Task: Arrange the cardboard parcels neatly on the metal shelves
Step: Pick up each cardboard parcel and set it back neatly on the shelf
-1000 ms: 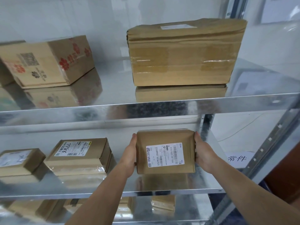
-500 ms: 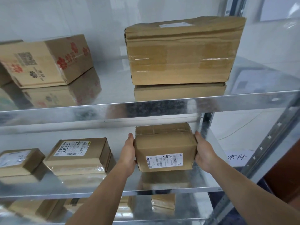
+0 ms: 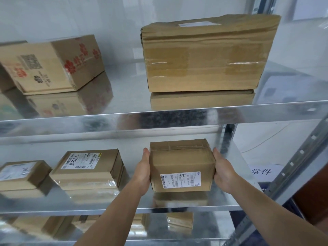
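Head: two hands grip one parcel.

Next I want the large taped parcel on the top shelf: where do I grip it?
Grip the large parcel at its two short ends, reaching in from the front: it is wide, faces you broadside, and both ends stand clear of neighbours.

Red flowers pattern the tan cardboard box at ten o'clock; a white label marks the brown cardboard parcel.
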